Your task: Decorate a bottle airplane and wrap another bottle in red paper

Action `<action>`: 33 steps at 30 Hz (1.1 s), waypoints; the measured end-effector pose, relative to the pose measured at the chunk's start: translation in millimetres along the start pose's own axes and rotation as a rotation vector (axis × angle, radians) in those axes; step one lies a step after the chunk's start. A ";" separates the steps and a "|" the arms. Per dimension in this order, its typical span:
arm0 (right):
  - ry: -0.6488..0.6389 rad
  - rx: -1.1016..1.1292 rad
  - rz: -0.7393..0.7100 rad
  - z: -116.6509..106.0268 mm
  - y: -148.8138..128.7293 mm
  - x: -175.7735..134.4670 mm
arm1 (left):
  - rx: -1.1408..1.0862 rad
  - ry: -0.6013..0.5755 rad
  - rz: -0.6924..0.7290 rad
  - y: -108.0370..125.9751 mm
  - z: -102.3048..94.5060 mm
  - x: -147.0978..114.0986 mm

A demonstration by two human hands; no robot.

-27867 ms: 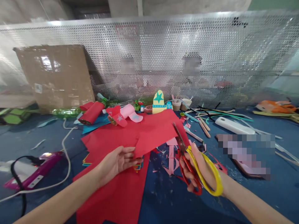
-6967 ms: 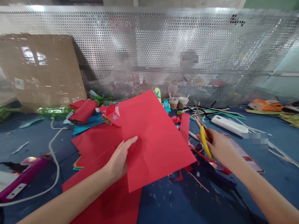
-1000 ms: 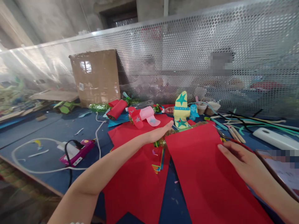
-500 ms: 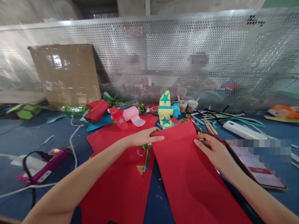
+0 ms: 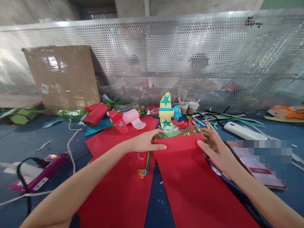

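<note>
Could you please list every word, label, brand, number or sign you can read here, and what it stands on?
No text is readable.
Sticker on the cardboard panel: too small to read.
Phone screen: blurred and partly pixelated, unreadable.
White label on the dark blue object: too blurred to read.
Red sheet and green bottle: no lettering visible.

The near right sheet [image 5: 197,177] is plain red, the bottle [image 5: 190,130] at its far edge translucent green. A far yellow paper model [image 5: 166,114] bears teal stars [image 5: 165,100]. The table [image 5: 158,199] is dark blue.
</note>
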State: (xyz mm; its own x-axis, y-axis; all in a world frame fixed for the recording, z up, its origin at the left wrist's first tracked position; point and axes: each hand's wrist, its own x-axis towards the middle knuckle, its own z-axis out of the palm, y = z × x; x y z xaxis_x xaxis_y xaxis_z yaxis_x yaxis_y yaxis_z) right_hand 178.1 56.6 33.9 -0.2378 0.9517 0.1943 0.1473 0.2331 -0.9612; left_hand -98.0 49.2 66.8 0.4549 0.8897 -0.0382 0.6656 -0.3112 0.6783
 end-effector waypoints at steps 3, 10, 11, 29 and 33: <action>-0.012 0.056 0.006 2.5 -1.3 -2.0 | 0.029 0.029 0.033 8.2 2.9 -3.0; 0.046 0.050 -0.008 2.1 -12.7 -3.3 | 0.103 0.165 0.096 10.5 9.8 -4.6; 0.033 0.052 0.000 1.8 -15.1 -3.8 | 0.111 0.181 0.099 10.6 9.8 -4.5; -0.037 0.110 0.018 1.8 -21.3 -9.3 | 0.231 0.351 0.144 16.5 9.4 -4.4; 0.001 0.107 -0.015 1.5 -20.6 -8.3 | 0.201 0.300 0.147 17.1 8.8 -5.0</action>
State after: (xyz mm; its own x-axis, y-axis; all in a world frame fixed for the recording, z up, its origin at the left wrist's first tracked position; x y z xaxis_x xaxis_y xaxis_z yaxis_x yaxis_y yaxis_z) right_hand 175.6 43.6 51.8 -0.2387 0.9484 0.2088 0.0407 0.2246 -0.9736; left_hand -83.7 36.5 72.1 0.3810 0.8795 0.2851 0.7222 -0.4756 0.5022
